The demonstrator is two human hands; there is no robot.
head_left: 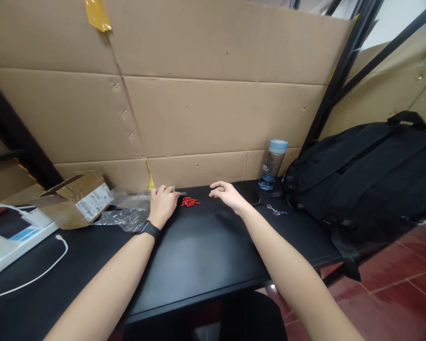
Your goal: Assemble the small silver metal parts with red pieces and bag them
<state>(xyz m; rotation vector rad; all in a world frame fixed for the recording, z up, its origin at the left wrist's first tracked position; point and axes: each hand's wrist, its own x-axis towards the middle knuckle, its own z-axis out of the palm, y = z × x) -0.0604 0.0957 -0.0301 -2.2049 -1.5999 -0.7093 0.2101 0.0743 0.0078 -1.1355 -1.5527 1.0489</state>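
Note:
My left hand (163, 204), with a dark watch (149, 229) on its wrist, rests at the back of the black table (202, 255). Its fingers are bent together, and a small greyish tip shows past them; what they hold is hidden. Just right of these fingertips lies a small pile of red pieces (190, 201), too small to name. A crumpled clear plastic bag (128, 215) is beside this hand on the left. Across the pile, my right hand (229, 195) hovers with its fingers loosely curved and apart, nothing visible between them.
On the left are an opened cardboard box (69, 203), a white power strip (24, 241) and a white cable (53, 267). At right stand a water bottle (271, 166) and a black backpack (369, 175), with a phone (247, 193) and a keychain (277, 211) nearby. Cardboard (206, 113) walls the back.

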